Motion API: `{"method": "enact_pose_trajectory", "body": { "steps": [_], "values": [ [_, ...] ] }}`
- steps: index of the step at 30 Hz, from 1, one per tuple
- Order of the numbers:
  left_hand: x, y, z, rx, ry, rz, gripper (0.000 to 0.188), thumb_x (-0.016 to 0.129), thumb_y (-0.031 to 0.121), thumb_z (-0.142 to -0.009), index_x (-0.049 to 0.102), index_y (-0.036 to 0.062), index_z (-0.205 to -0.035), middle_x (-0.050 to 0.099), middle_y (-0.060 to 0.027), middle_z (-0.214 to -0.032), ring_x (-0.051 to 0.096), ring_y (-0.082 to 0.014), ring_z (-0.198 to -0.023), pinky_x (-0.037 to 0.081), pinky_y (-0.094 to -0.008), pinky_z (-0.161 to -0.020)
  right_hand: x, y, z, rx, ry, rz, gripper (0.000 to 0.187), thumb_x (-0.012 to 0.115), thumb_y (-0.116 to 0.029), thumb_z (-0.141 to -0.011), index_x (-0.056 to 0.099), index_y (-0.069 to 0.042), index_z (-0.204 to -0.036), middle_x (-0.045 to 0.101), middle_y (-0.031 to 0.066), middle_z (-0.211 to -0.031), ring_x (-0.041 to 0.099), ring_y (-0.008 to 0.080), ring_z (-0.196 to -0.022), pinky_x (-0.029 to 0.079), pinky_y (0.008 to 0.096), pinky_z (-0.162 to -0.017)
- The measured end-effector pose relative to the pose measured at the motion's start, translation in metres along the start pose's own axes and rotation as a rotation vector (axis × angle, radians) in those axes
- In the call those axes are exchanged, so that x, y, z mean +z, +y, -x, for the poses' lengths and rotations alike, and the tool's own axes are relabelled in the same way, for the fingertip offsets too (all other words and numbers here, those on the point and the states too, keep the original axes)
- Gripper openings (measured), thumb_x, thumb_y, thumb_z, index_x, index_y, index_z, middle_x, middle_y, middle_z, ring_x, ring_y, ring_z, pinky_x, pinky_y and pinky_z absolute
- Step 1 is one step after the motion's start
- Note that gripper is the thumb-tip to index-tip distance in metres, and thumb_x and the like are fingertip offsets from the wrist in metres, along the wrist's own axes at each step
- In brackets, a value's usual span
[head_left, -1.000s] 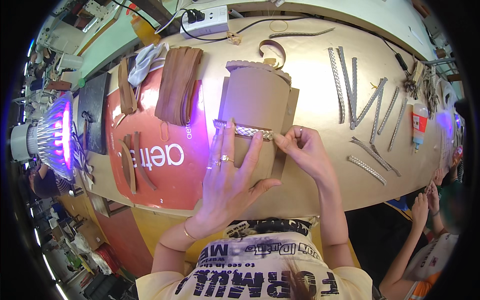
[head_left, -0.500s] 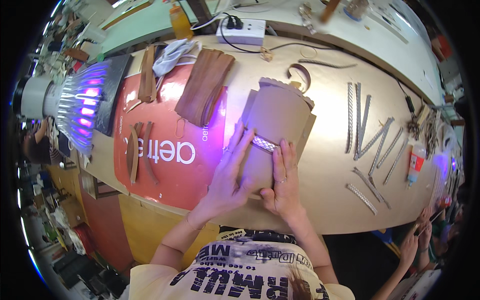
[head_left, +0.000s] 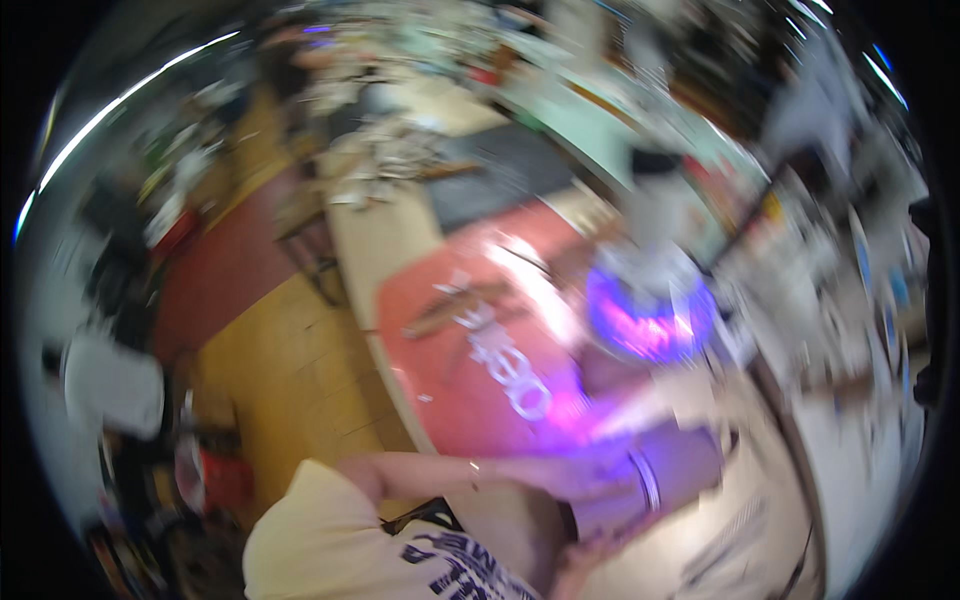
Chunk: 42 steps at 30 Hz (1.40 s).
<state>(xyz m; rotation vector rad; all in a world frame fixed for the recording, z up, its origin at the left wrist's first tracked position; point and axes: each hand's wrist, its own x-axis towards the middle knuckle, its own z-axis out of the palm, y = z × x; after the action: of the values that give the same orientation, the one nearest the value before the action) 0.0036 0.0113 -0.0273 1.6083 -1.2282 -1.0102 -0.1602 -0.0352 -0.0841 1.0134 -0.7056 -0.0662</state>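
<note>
The whole view is smeared by motion. A brown panel (head_left: 692, 458) with a scalloped end in the earlier view lies on the table at the lower right, under purple light. A pale braided strip (head_left: 650, 482) crosses it. My left hand (head_left: 585, 482) reaches in from the left and rests against the panel just beside the strip. Lower down, my right hand (head_left: 598, 548) is at the panel's near side. The fingers of both hands are too blurred to make out.
A lamp with a glowing purple head (head_left: 655, 305) stands just beyond the panel. Left of it lies a red sheet (head_left: 430, 375) with brown strips (head_left: 455, 308) on it. A dark slab (head_left: 505, 170) and a heap of scraps (head_left: 385, 160) are farther off.
My view has swung to the left, so the panel and hands now appear at the lower right and the lamp near the middle. Both hands have stayed at the panel.
</note>
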Motion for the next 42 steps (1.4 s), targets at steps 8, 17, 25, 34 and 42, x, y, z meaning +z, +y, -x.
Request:
{"method": "enact_pose_trajectory", "body": {
  "steps": [8,17,25,34,42],
  "values": [
    [-0.009,0.035,0.008,0.136,0.026,-0.01,0.075,0.028,0.05,-0.104,0.005,-0.0016,-0.154,0.011,-0.0234,-0.16,0.012,-0.0363,-0.148,0.013,-0.047,-0.12,0.039,0.039,-0.003,0.362,-0.276,-2.341,0.078,0.04,-0.056,-0.097,0.03,0.002,-0.149,0.027,0.0321,-0.152,0.025,0.0502,-0.141,0.022,0.0607,-0.112],
    [0.051,0.011,0.008,0.084,0.119,-0.111,0.064,0.047,0.043,-0.098,0.031,0.0049,-0.147,0.017,-0.0228,-0.158,0.022,-0.0425,-0.144,0.019,-0.053,-0.118,0.048,0.063,-0.008,0.29,-0.28,-2.358,0.071,0.032,-0.055,-0.1,0.033,-0.003,-0.149,0.026,0.0338,-0.151,0.026,0.053,-0.139,0.023,0.0627,-0.111],
    [0.054,0.017,0.014,0.1,0.119,-0.1,0.062,0.049,0.043,-0.098,0.034,0.0054,-0.145,0.02,-0.0231,-0.157,0.024,-0.042,-0.143,0.018,-0.0528,-0.118,0.053,0.075,-0.014,0.237,-0.359,-2.193,0.067,0.026,-0.053,-0.102,0.036,-0.008,-0.149,0.025,0.0353,-0.151,0.027,0.0555,-0.138,0.024,0.0645,-0.11],
    [0.049,0.017,0.019,0.088,0.139,-0.112,0.059,0.05,0.042,-0.097,0.037,0.006,-0.142,0.023,-0.0235,-0.156,0.026,-0.0414,-0.142,0.017,-0.0525,-0.118,0.041,0.066,-0.018,0.276,-0.363,-2.591,0.066,0.041,-0.051,-0.1,0.037,-0.005,-0.148,0.025,0.034,-0.151,0.027,0.0529,-0.138,0.027,0.062,-0.109],
    [0.049,0.017,0.016,0.085,0.242,-0.16,0.056,0.052,0.041,-0.097,0.04,0.0065,-0.14,0.026,-0.0238,-0.154,0.028,-0.0409,-0.142,0.016,-0.0523,-0.119,0.051,0.074,-0.009,0.306,-0.395,-2.607,0.066,0.042,-0.051,-0.1,0.037,-0.006,-0.148,0.024,0.0314,-0.153,0.027,0.0502,-0.139,0.027,0.0606,-0.11]
  ]
}}
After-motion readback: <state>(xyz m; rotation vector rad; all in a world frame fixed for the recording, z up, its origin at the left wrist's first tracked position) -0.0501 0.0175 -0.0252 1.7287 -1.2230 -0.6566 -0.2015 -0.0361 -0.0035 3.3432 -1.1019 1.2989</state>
